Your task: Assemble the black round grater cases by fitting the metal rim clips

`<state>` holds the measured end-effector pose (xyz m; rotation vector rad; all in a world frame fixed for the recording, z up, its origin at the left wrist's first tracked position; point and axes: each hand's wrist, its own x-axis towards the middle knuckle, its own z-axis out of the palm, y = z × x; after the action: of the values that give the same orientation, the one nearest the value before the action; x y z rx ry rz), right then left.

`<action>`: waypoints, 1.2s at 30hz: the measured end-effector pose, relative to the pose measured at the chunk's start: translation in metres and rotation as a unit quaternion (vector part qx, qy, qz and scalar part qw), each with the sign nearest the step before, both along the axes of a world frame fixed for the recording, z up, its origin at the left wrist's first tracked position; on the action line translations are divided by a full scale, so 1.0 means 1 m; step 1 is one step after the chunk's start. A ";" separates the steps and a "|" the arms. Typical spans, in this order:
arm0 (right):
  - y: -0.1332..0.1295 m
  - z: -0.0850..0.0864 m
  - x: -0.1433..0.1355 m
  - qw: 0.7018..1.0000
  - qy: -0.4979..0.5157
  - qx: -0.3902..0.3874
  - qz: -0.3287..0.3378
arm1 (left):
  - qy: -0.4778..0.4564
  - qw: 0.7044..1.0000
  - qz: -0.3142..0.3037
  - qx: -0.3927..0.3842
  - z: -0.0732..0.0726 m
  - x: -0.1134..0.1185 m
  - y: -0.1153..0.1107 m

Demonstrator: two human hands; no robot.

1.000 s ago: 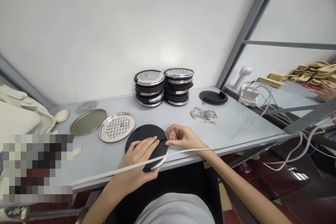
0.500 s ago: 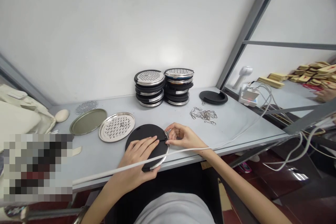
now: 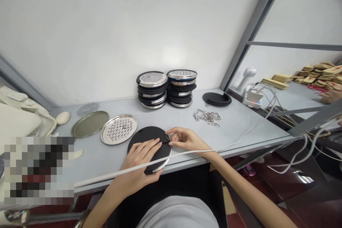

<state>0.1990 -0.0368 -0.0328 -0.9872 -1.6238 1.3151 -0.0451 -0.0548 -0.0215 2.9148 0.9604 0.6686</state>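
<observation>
A round black disc [image 3: 145, 135] with a silver rim on its lower right lies at the table's front edge. My left hand [image 3: 141, 158] rests on it, fingers over the top and thumb at the lower edge, gripping it. At the disc's right edge, my right hand [image 3: 183, 139] pinches a small metal clip [image 3: 168, 137] between thumb and index finger. Several similar clips [image 3: 208, 117] lie in a loose pile behind my right hand. A silver grater plate [image 3: 119, 129] is just left of the disc.
Two stacks of black and silver discs [image 3: 153, 89] [image 3: 182, 87] stand by the wall. An olive plate [image 3: 90, 124] lies left, a black ring-edged disc [image 3: 217, 99] back right. A white cable [image 3: 192, 152] crosses in front. Another person's hand [image 3: 331, 94] shows far right.
The clip at the disc's edge has tilted to the left, with my right fingertips moving slightly left over the disc. My left hand has stayed in place.
</observation>
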 end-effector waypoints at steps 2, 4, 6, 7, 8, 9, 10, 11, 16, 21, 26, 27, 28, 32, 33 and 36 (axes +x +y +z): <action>0.000 0.000 0.000 1.000 -0.001 -0.001 -0.002 | 0.002 1.000 -0.002 -0.001 0.001 0.000 0.000; 0.000 -0.001 0.000 1.000 -0.007 0.000 -0.006 | 0.004 1.000 -0.002 -0.001 0.002 0.000 0.000; 0.000 -0.001 0.001 1.000 -0.013 -0.001 -0.007 | 0.003 1.000 -0.001 0.000 0.002 0.000 0.000; 0.000 -0.001 0.001 1.000 -0.014 -0.004 -0.007 | 0.002 1.000 -0.001 0.001 0.002 0.000 0.000; 0.000 -0.001 0.001 1.000 -0.014 -0.007 -0.006 | 0.002 1.000 0.000 0.000 0.002 0.000 -0.001; 0.000 -0.002 0.001 1.000 -0.013 -0.010 -0.006 | 0.003 1.000 0.000 0.000 0.002 0.000 -0.001; 0.000 -0.002 0.001 1.000 -0.012 -0.011 -0.007 | 0.004 1.000 0.001 -0.001 0.002 0.000 -0.001; 0.001 -0.002 0.001 1.000 -0.011 -0.013 -0.008 | 0.005 1.000 0.001 -0.002 0.002 0.000 -0.001; 0.002 -0.003 0.001 1.000 0.003 -0.024 -0.006 | 0.002 1.000 0.002 -0.007 0.001 0.000 -0.001; 0.001 -0.001 0.003 0.999 0.020 -0.038 0.007 | 0.005 1.000 0.001 -0.011 0.000 -0.001 -0.001; 0.002 -0.002 0.007 0.996 0.043 -0.068 0.035 | -0.001 1.000 -0.001 -0.019 0.002 -0.001 -0.001; 0.003 -0.002 0.008 0.996 0.046 -0.070 0.039 | 0.001 1.000 -0.001 -0.019 0.002 -0.002 0.000; 0.003 -0.002 0.008 0.995 0.047 -0.072 0.042 | 0.002 1.000 -0.002 -0.018 0.002 -0.002 0.000; 0.003 -0.002 0.008 0.995 0.044 -0.074 0.040 | -0.002 1.000 -0.004 -0.014 0.002 -0.002 0.000; 0.003 -0.002 0.008 0.996 0.043 -0.073 0.037 | -0.003 1.000 -0.005 -0.014 0.002 -0.002 0.000; 0.002 -0.002 0.006 0.997 0.036 -0.064 0.025 | -0.001 1.000 -0.003 -0.013 0.001 -0.002 0.000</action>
<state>0.2050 -0.0347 -0.0351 -0.9691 -1.5346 1.4877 -0.0467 -0.0543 -0.0208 2.8922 0.9537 0.6541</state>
